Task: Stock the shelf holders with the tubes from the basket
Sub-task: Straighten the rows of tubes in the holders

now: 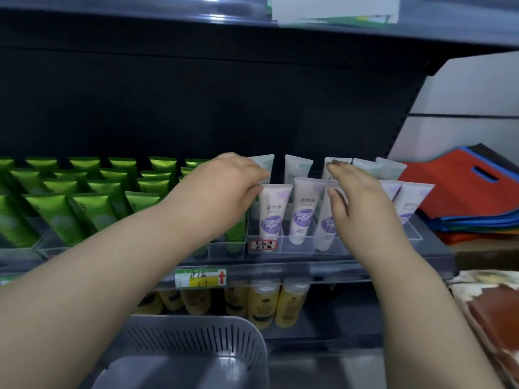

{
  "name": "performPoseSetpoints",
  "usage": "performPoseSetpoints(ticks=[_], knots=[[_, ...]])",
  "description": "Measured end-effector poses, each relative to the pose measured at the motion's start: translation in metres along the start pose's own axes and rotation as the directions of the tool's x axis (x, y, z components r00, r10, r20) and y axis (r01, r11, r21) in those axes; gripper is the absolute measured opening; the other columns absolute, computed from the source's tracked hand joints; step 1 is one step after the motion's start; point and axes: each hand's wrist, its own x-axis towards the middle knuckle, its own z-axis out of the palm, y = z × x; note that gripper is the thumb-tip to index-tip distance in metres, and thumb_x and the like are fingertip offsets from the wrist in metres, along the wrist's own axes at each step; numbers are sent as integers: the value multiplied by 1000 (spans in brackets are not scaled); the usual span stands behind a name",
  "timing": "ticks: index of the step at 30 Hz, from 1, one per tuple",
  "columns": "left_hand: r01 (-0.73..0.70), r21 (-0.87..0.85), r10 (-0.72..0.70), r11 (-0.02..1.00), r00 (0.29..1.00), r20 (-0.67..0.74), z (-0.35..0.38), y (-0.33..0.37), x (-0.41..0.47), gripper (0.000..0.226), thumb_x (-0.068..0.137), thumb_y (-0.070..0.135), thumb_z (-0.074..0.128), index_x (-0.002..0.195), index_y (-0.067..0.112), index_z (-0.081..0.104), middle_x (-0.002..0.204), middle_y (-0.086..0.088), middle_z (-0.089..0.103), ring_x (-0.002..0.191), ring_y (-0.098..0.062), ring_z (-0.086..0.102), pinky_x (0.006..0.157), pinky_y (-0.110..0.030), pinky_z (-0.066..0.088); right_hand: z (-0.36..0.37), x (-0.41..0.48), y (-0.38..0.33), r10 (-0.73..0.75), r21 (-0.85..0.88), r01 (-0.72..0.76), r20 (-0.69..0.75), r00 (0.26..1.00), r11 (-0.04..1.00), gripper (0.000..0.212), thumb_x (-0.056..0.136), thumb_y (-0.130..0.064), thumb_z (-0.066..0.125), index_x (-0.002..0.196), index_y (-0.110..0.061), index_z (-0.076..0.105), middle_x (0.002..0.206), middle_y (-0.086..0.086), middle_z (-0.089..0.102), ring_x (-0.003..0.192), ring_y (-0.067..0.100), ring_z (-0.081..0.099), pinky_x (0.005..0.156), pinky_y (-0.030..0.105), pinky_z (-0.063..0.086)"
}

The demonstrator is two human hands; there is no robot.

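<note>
Reaching into the clear shelf holder [297, 247], the left hand [224, 189] pinches the leftmost pink tube [271, 213] by its top; the right hand [362, 209], fingers loosely spread, rests against tubes further right. Nearest, the grey basket [196, 343] sits low.

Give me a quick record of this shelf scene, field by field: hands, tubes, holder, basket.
left hand: fingers on the top of the leftmost white tube; a full grip cannot be told
right hand: fingers spread over the tubes, holding nothing
white tubes: upright, cap down, in the clear holder
green tubes: in holders to the left
basket: below the shelf, visible part holds no tubes
bottles: yellow, on the shelf beneath
</note>
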Motion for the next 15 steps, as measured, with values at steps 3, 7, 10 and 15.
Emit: performPoseSetpoints(ticks=[3, 7, 10, 15], knots=[[29, 5, -30, 1000, 998, 58, 1, 7, 1, 31, 93, 20, 52, 122, 15, 61, 118, -2, 63, 114, -23, 51, 96, -40, 44, -6, 6, -1, -10, 7, 10, 3, 1000, 1000, 42, 95, -8, 46, 137, -8, 45, 143, 8, 45, 134, 22, 37, 110, 22, 20], [50, 23, -52, 998, 994, 101, 8, 15, 8, 30, 94, 21, 48, 121, 16, 61, 116, -3, 63, 112, -22, 50, 95, -40, 43, -11, 14, -1, 2, 3, -2, 21, 1000, 1000, 42, 96, -6, 42, 138, -10, 45, 142, 7, 45, 133, 22, 38, 109, 23, 24], [90, 60, -96, 994, 990, 108, 14, 17, 19, 28, 95, 20, 46, 116, 11, 62, 113, -5, 62, 110, -24, 49, 93, -40, 42, -9, 19, -1, -15, -40, 16, 46, 999, 999, 43, 95, -5, 42, 137, -11, 46, 139, 10, 49, 129, 27, 42, 107, 33, 32], [117, 101, -137, 988, 968, 213, 30, 21, 37, 25, 92, 14, 50, 113, 11, 63, 112, -7, 62, 106, -25, 51, 88, -40, 45, 10, 33, 8, -58, -161, 79, 130, 990, 984, 40, 94, -9, 43, 133, -16, 51, 127, 11, 58, 119, 30, 49, 99, 37, 37]])
